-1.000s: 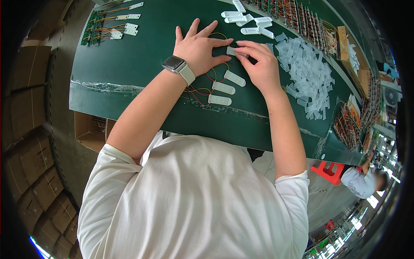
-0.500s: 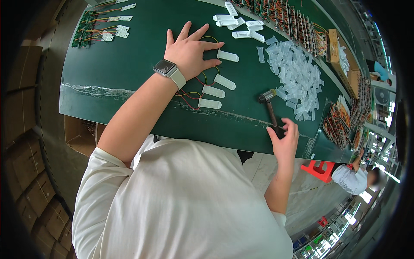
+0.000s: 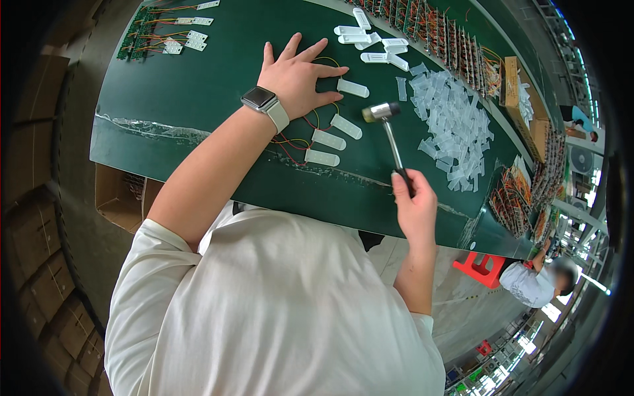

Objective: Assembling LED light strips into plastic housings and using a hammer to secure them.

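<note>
My left hand (image 3: 295, 76) lies flat on the green table (image 3: 198, 112), fingers spread, pressing on thin red and yellow wires beside a white plastic piece (image 3: 352, 88). A grey watch (image 3: 263, 103) sits on that wrist. My right hand (image 3: 413, 201) grips the black handle of a small metal-headed hammer (image 3: 386, 125). The hammer head hangs just above the table, right of another white piece (image 3: 346, 126). Two more white pieces (image 3: 325, 148) lie near the table's front edge, joined by the wires.
A heap of clear plastic covers (image 3: 449, 122) lies right of the hammer. Green circuit boards (image 3: 155, 33) sit far left, more boards (image 3: 429, 30) along the back, white pieces (image 3: 370, 43) near them. Cardboard boxes (image 3: 522, 99) stand right. Another person (image 3: 538, 280) sits lower right by a red stool (image 3: 482, 267).
My right hand left the white pieces, dropped to the table's front edge, took the hammer and has now raised it over the pieces. My left hand stays flat.
</note>
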{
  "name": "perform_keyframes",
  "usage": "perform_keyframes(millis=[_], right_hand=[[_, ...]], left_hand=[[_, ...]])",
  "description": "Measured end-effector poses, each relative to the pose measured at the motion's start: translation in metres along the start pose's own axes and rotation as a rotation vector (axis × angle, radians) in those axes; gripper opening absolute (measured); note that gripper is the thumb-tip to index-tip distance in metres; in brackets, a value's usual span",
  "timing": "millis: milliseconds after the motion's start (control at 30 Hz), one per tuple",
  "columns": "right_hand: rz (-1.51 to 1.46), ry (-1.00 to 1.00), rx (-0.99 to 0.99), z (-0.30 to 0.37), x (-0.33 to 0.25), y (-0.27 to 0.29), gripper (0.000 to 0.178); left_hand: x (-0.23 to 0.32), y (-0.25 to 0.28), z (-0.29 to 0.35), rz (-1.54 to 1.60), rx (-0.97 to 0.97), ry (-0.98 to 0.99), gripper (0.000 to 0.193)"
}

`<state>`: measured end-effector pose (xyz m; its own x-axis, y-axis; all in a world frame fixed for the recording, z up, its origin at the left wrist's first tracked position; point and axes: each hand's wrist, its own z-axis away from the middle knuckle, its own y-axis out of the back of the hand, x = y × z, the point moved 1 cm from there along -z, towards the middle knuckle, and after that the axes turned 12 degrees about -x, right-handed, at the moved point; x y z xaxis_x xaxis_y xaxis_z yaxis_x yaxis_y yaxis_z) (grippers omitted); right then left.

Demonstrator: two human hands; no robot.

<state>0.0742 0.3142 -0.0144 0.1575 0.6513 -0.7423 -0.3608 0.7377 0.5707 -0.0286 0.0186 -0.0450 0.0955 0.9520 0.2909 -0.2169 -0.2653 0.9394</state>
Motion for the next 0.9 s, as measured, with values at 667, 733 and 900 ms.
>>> perform_keyframes(millis=[667, 733, 900], right_hand=[[0.45, 0.318, 0.182, -0.038, -0.037, -0.033, 0.037], [0.404, 0.406, 0.295, -0.034, -0.039, -0.03, 0.034], [0.431, 0.39, 0.314, -0.035, -0.03, -0.022, 0.034]], left_hand=[[-0.004, -0.002, 0.0, 0.013, 0.023, 0.001, 0.053], [-0.001, -0.001, -0.001, 0.004, 0.014, -0.002, 0.053], [-0.002, -0.002, 0.0, -0.009, 0.014, 0.0, 0.053]])
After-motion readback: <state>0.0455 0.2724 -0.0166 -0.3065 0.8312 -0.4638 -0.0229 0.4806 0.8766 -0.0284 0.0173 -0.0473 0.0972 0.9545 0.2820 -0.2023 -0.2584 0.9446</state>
